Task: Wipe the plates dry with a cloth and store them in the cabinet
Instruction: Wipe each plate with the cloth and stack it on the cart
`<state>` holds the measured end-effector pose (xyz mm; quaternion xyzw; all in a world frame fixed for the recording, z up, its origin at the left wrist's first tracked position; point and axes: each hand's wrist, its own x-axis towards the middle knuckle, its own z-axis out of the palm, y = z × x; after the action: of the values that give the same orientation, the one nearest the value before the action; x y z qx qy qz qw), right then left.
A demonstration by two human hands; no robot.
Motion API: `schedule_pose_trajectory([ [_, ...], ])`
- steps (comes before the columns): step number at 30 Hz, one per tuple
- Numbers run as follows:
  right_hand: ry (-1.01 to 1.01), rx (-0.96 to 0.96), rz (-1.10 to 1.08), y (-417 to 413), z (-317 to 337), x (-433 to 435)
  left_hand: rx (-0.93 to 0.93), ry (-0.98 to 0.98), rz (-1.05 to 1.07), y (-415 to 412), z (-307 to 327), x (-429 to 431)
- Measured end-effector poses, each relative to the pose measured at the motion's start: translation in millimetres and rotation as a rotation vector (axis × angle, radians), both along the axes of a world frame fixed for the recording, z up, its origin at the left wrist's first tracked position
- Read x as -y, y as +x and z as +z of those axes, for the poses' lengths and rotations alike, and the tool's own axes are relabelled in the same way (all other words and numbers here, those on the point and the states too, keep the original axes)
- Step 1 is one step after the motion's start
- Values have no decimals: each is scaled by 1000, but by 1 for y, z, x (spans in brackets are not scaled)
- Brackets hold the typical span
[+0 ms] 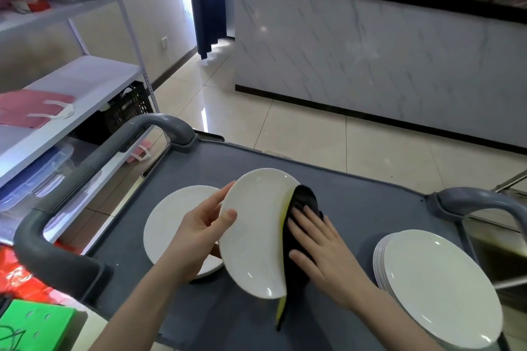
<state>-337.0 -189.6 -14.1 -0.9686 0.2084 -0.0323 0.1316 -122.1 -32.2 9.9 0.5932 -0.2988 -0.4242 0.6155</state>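
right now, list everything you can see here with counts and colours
cart: 1, grey, foreground
held plate: 1, white, tilted above cart
flat plate: at least 1, white, cart left
plate stack: 1, white, cart right
cloth: 1, black and yellow, against held plate
shelf rack: 1, white, left
crate: 1, black, under shelf rack
counter: 1, white marble, black top, far right
left hand: 1, grips held plate's rim
right hand: 1, straight fingers press cloth

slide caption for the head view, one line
Left hand holds a tilted white plate; right hand presses a dark cloth against it.
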Motion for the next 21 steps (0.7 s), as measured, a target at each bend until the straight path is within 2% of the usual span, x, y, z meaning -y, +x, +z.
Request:
schedule_pose_trajectory([
  [2, 15, 49, -31, 17, 10, 6, -1, -1, -62, -7, 1, 3],
  [5, 0, 88, 85, 39, 24, -6, -46, -31, -131, -15, -1, 8],
  [8, -75, 97, 234, 41, 23, -30, -115, -23, -97, -14, -7, 10],
  [14, -34, 48, 367, 5, 3, -48, -97, 37, 4, 2, -18, 3],
  [18, -110, 22, 330, -21, -11, -37, -38, 47, 21, 7, -16, -1],
  [21, -46, 89, 173, -25, -11, -21, -43, 35, 26, 8, -11, -1],
])
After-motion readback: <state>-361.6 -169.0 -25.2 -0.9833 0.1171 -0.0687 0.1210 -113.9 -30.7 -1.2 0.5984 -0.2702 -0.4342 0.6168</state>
